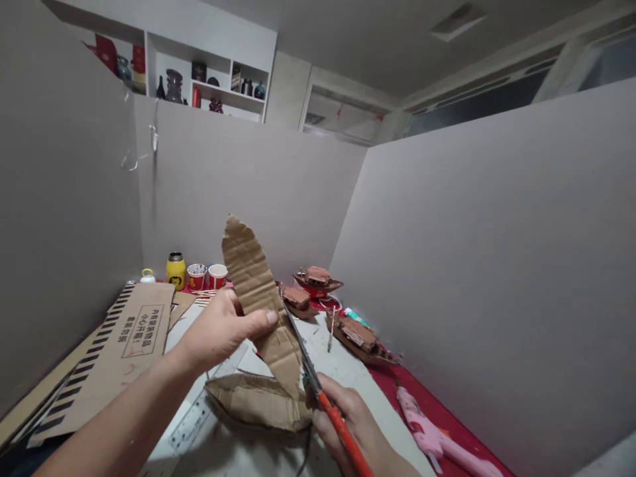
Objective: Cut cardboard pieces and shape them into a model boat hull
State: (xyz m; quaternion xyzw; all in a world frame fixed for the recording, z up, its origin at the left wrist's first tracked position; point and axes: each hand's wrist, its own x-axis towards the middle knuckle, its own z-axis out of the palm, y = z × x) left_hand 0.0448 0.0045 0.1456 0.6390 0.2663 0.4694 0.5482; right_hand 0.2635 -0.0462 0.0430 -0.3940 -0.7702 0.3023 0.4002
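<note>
Cardboard strip [256, 291] in L hand [221, 331]; R hand [348, 424] w/ scissors [318, 384].

Two hands are at work: the left hand [218, 331] holds one tall cardboard strip [256, 291], and the right hand [355, 424] holds one pair of scissors [318, 384] with red handles. On the table there are three model boats [318, 278] [297, 299] [358, 334], two red-and-white cups [197, 275] [217, 275], one yellow jar [175, 270], one pink glue gun [432, 434], one clear ruler [199, 414] and one printed cardboard sheet [124, 344]. One folded cardboard piece [253, 401] lies under the strip.
</note>
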